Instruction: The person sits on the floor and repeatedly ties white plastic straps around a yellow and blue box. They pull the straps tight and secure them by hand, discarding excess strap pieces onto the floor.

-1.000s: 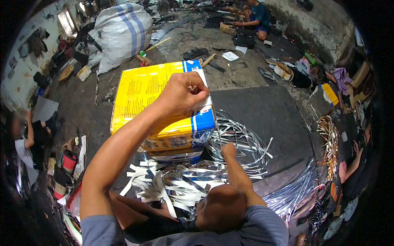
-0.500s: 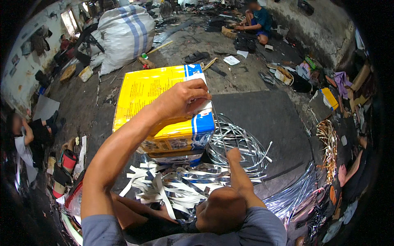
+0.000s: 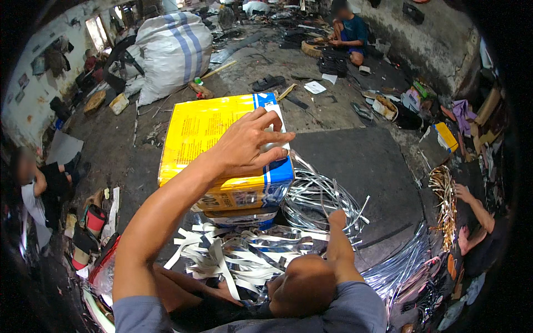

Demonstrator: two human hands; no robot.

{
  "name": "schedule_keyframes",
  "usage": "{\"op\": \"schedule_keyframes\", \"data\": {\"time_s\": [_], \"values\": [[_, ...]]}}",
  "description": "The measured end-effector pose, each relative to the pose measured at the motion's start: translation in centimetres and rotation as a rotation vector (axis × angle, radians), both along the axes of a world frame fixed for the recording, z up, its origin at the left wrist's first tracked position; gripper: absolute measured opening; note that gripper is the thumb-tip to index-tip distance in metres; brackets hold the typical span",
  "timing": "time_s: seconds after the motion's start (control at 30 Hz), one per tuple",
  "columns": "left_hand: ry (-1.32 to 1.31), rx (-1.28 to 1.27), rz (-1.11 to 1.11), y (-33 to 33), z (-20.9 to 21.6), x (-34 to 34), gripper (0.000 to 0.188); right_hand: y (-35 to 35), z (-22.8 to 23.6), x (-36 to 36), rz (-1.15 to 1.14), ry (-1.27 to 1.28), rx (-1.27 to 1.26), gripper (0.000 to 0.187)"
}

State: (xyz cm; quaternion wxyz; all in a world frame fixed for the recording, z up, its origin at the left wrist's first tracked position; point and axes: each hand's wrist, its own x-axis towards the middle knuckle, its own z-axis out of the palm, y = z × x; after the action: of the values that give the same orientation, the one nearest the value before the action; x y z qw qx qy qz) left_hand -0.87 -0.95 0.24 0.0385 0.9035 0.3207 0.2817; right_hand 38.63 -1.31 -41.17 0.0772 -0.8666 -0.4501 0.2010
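A yellow and blue box stands in front of me, propped on another low object. My left hand lies over its top right edge, fingers apart, fingertips at a white patch along the blue border. My right hand is closed lower down, right of the box. A thin silver strip runs from the box's right edge down to it. Behind that hand lies a coil of shiny silver strips. White and silver strips are heaped between the box and my legs.
A dark mat lies right of the box. Long silver strips and a copper-coloured bundle lie farther right, beside another person's hand. A big white sack stands at the back left. Another person sits at the far right.
My left hand has opened from a pinch at the box edge, its fingers now spread. My right hand has moved slightly right and down. At the right, another person's hand has reached the copper-coloured bundle.
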Motion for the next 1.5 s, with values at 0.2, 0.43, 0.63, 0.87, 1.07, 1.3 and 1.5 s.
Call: {"op": "schedule_keyframes", "data": {"time_s": [0.2, 0.43, 0.63, 0.87, 1.07, 1.3, 1.5], "values": [[0.002, 0.004, 0.019, 0.0, 0.3, 0.4, 0.047, -5.6, 4.7, -3.2, -0.121, 0.039, 0.198, 0.066], [0.117, 0.250, 0.002, -0.9, 0.8, 1.5, 0.041, -18.2, 7.6, -15.7, 0.908, 0.411, 0.065, 0.037], [0.132, 0.235, -0.292, -11.7, -1.2, 1.2, 0.036, -20.5, 6.1, -12.2, 0.967, 0.524, -0.212, 0.034], [0.698, -0.662, -0.019, -18.6, -9.3, -2.8, 0.039, -15.8, 5.9, -15.6, 0.906, 0.648, -0.022, 0.032], [0.410, -0.855, 0.158, -17.5, -12.7, -5.1, 0.086, -11.6, 16.7, -17.5, 1.251, 0.906, 0.184, 0.019], [-0.362, -1.138, -0.003, -17.0, -9.0, -3.6, 0.079, -8.8, 36.2, -20.2, 1.407, 1.053, -0.114, 0.024], [-0.578, -0.970, 0.090, -18.2, -2.5, -10.3, 0.043, -6.4, 46.5, -17.1, 1.342, 0.731, 0.328, 0.035]]}}
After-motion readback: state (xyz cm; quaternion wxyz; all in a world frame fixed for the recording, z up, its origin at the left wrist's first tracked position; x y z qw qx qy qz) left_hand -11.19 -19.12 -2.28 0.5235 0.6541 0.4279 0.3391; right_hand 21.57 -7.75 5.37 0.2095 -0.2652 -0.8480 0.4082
